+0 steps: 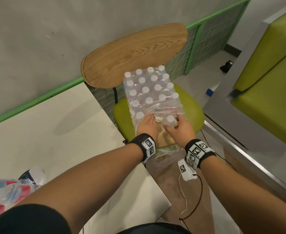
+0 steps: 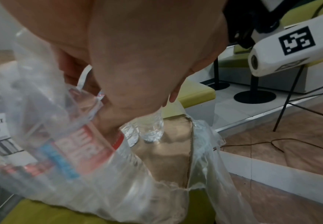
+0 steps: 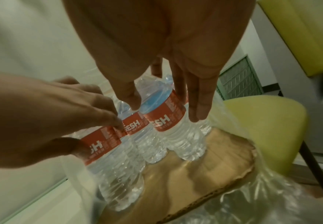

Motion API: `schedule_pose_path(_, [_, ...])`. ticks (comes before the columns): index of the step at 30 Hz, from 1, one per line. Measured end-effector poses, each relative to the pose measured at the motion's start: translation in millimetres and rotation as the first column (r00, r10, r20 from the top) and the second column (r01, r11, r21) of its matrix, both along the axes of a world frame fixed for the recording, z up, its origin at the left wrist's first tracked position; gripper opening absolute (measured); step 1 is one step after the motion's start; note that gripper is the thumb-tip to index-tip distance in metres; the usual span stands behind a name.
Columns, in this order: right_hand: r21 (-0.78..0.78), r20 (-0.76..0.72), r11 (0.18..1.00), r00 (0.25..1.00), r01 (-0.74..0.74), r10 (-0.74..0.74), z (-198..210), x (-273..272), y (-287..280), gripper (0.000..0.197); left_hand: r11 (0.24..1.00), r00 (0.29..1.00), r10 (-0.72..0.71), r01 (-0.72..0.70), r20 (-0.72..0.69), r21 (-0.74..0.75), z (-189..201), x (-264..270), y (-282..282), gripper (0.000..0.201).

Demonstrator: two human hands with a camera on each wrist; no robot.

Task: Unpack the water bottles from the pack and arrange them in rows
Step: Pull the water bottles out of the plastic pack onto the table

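Note:
A shrink-wrapped pack of water bottles (image 1: 152,92) with white caps stands on a green chair seat (image 1: 193,115). Its near end is torn open, baring a brown cardboard tray (image 3: 204,174). My left hand (image 1: 151,119) reaches into the opening, and its thumb and fingers curl round a red-labelled bottle (image 3: 107,151) at the front left. My right hand (image 1: 171,125) grips another bottle (image 3: 176,130) at the front right, thumb on one side and fingers on the other. A third bottle (image 3: 143,136) stands between them. Loose wrap (image 2: 204,151) hangs over the tray's edge.
A pale table (image 1: 54,132) lies to the left of the chair, with crumpled plastic wrap (image 1: 8,188) at its near left corner. The wooden chair back (image 1: 133,53) rises behind the pack. A green bench (image 1: 265,98) stands at the right, and cables trail on the floor.

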State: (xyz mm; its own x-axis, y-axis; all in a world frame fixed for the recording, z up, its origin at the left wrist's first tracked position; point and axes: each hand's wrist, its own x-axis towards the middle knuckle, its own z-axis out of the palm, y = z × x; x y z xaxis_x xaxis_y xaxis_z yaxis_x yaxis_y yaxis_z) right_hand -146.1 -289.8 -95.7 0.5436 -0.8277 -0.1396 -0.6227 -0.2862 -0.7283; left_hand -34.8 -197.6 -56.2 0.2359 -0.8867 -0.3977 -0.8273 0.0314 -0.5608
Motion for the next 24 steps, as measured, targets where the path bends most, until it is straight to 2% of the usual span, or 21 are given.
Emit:
schedule_pose_path(5, [0.042,0.060,0.990,0.989,-0.136,0.134,10,-20,3,0.053,0.986,0.989,-0.149,0.148,0.011,0.072,2,5,-3,0.039])
schedule_pose_path(7, [0.052,0.060,0.983,0.983,-0.174,0.171,13,-26,7,0.052,0.981,0.982,-0.186,0.188,-0.036,0.048,3,11,-2,0.036])
schedule_pose_path(11, [0.071,0.061,0.989,0.990,-0.133,0.129,8,-33,12,0.042,0.948,0.932,-0.318,0.311,-0.175,-0.065,7,16,0,0.031])
schedule_pose_path(13, [0.066,0.044,0.994,0.996,-0.085,0.082,3,-35,13,0.040,0.916,0.895,-0.401,0.384,-0.197,-0.116,5,7,0,0.029])
schedule_pose_path(15, [0.063,0.026,0.997,0.998,-0.053,0.051,-2,-37,12,0.040,0.905,0.874,-0.425,0.406,-0.237,-0.129,5,-8,-1,0.025])
schedule_pose_path(16, [0.066,0.023,0.997,0.999,-0.048,0.046,-3,-38,11,0.041,0.918,0.877,-0.395,0.369,-0.273,-0.142,9,-14,-2,0.030])
schedule_pose_path(18, [0.068,0.027,0.997,0.999,-0.038,0.036,-1,-40,10,0.043,0.962,0.897,-0.253,0.192,-0.363,-0.197,16,-17,-3,0.044])
schedule_pose_path(19, [0.053,0.018,0.998,1.000,-0.026,0.025,0,-40,9,0.045,0.973,0.883,-0.168,0.076,-0.438,-0.219,18,-13,-2,0.041])
schedule_pose_path(21, [0.025,-0.001,1.000,1.000,-0.004,0.004,4,-42,9,0.051,0.964,0.770,-0.065,-0.116,-0.635,-0.239,14,0,4,0.039])
schedule_pose_path(24, [0.020,0.056,1.000,0.998,-0.003,0.002,13,-42,10,0.051,0.911,0.584,-0.002,-0.333,-0.812,-0.242,0,23,30,0.047])
